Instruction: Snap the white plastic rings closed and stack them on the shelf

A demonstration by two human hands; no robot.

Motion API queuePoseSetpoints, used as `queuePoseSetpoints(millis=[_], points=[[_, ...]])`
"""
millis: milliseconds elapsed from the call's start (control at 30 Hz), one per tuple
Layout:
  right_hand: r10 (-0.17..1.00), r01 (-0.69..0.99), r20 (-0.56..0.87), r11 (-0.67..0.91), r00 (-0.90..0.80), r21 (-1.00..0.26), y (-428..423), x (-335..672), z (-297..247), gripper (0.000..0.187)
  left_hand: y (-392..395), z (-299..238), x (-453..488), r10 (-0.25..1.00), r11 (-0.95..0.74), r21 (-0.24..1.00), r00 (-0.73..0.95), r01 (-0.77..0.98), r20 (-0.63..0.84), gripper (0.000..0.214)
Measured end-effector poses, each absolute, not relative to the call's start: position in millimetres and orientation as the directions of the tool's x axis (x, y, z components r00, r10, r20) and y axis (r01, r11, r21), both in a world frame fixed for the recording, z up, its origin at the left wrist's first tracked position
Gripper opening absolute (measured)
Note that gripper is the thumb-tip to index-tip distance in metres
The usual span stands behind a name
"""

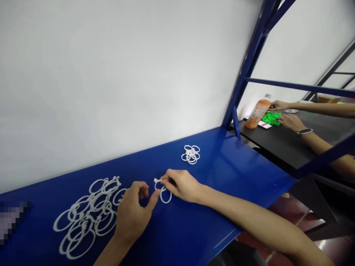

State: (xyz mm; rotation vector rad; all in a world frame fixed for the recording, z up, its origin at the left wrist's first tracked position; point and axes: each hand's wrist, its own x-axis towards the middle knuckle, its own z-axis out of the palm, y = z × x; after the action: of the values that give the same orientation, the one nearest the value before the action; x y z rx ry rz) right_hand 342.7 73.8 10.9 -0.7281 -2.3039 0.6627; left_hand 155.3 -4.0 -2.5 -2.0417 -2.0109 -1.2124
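Observation:
My right hand (181, 185) pinches a white plastic ring (156, 186) with a small knob on it, low over the blue table (222, 166). A second white ring (165, 202) hangs together with it just below the fingers. To the left, my left hand (135, 207) has its thumb stretched toward these rings and its fingers curled apart from the thumb, with nothing seen between them. Whether the thumb tip touches the ring I cannot tell. Beside that hand lies a loose heap of similar white rings (80, 255), partly hidden behind it.
A small cluster of joined white rings (190, 154) lies toward the back right, near the wall (124, 74). A blue metal frame (241, 79) stands at the right. Beyond it, another person's hands (291, 122) work over green pieces (271, 117) beside an orange bottle (258, 112).

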Motion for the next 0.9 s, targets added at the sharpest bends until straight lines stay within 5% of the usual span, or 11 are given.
queuePoseSetpoints(millis=[167,367,567,900], points=[[0.668,0.344,0.420,0.706,-0.614,-0.619,74,341,9,0.008,-4,-10,162,0.864,-0.286,0.410,0.048,0.866,0.501,0.027],[0.722,0.422,0.480,0.686,-0.498,-0.593,103,360,12,0.008,-4,-4,150,0.846,-0.243,0.514,-0.079,0.823,0.527,0.026],[0.770,0.540,0.599,0.608,-0.222,-0.582,146,400,23,0.008,-2,-9,136,0.821,-0.434,0.278,0.249,0.857,0.514,0.018],[0.672,0.569,0.534,0.732,-0.512,-0.375,165,412,6,0.009,-2,-8,141,0.837,-0.408,0.195,0.281,0.892,0.469,0.025]])
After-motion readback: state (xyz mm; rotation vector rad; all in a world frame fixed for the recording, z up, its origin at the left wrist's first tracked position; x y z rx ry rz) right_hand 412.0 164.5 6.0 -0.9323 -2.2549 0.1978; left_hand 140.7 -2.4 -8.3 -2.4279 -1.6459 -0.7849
